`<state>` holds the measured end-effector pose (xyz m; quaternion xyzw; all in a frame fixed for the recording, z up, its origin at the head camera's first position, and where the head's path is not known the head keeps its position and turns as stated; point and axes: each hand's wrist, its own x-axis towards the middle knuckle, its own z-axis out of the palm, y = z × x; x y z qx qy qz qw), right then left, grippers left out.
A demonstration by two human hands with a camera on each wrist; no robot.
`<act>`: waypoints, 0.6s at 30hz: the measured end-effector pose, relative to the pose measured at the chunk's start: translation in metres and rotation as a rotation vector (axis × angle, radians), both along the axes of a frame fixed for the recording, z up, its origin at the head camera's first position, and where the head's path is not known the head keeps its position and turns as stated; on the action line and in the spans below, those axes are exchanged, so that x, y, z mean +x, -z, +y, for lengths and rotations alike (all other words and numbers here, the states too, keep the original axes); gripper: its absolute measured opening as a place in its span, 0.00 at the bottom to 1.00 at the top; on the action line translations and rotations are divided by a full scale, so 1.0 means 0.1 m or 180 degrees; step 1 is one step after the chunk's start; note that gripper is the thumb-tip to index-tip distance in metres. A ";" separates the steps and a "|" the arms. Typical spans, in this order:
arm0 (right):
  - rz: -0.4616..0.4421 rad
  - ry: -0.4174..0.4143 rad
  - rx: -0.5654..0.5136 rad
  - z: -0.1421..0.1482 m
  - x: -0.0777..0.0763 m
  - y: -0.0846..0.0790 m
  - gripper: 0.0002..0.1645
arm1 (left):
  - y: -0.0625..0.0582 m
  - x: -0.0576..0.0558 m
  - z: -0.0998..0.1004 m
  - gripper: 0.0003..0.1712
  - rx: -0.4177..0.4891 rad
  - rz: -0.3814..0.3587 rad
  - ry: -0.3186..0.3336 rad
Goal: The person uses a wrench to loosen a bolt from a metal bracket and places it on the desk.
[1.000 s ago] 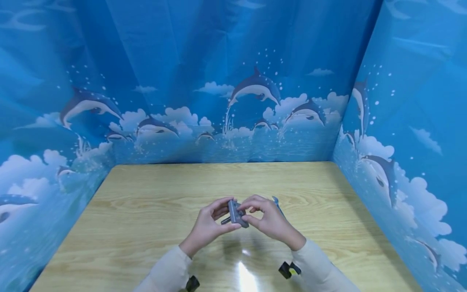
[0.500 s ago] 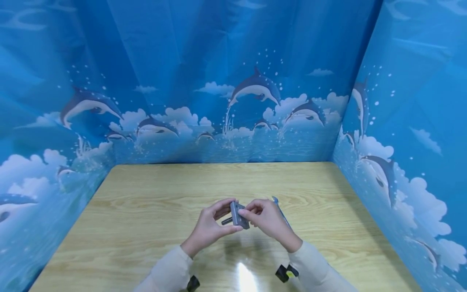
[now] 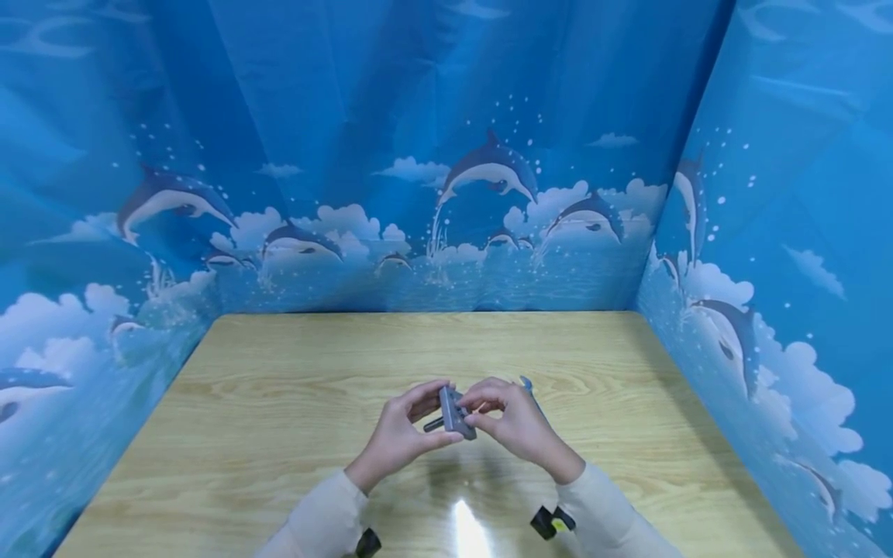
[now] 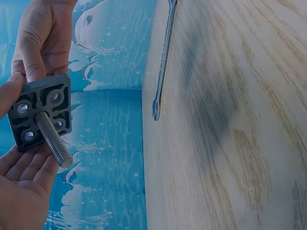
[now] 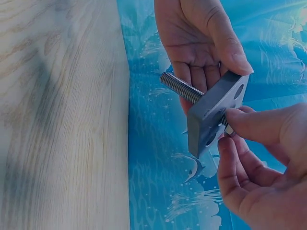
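My left hand (image 3: 401, 430) grips a grey square plate (image 4: 24, 93) by its edges, thumb on one side and fingers on the other. Several holes sit near the plate's corners, and its ribbed side faces the left wrist camera. Through the middle runs a threaded bolt (image 4: 53, 139), its long shank sticking out toward the left. On the opposite face, my right hand (image 5: 271, 163) pinches the bolt's small metal end (image 5: 229, 129) between thumb and fingers. Fingertips cover part of that end, so whether it is a head or a nut is hard to tell. Both hands are above the table.
A metal wrench (image 4: 164, 62) lies on the wooden table (image 3: 314, 372), partly behind my right hand in the head view. Blue dolphin-print curtains (image 3: 349, 155) enclose the table at the back and sides.
My right thumb and fingers have shifted around the bolt's end, thumb forward half a second ago and now drawn back. The plate has moved slightly to the right; the left hand keeps its grip.
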<state>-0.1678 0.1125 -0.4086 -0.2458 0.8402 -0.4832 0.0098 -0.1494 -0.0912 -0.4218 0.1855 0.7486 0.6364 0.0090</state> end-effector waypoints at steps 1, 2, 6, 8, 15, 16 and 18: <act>0.0011 -0.0010 -0.0005 0.00 0.00 0.00 0.13 | 0.01 0.00 0.00 0.42 0.0005 0.0005 0.0001; 0.0022 -0.0016 -0.0009 0.00 0.01 0.01 0.14 | 0.04 -0.01 0.00 0.42 0.0012 0.0007 0.0000; -0.0013 0.0049 -0.0025 0.01 0.01 0.02 0.13 | 0.14 -0.06 -0.02 0.42 0.0060 0.0018 -0.0019; -0.0040 0.0129 0.0033 0.01 0.00 0.03 0.11 | 0.16 -0.07 -0.03 0.42 0.0076 0.0036 -0.0021; -0.0446 0.0351 0.0261 0.01 -0.01 0.07 0.21 | 0.15 -0.07 -0.01 0.42 0.0041 0.0012 -0.0035; -0.0479 0.0369 0.0263 0.00 -0.01 0.07 0.21 | 0.14 -0.06 -0.01 0.42 0.0019 -0.0001 -0.0047; -0.0515 0.0398 0.0247 -0.02 -0.01 0.07 0.21 | 0.10 -0.04 0.01 0.42 -0.0035 -0.0018 -0.0076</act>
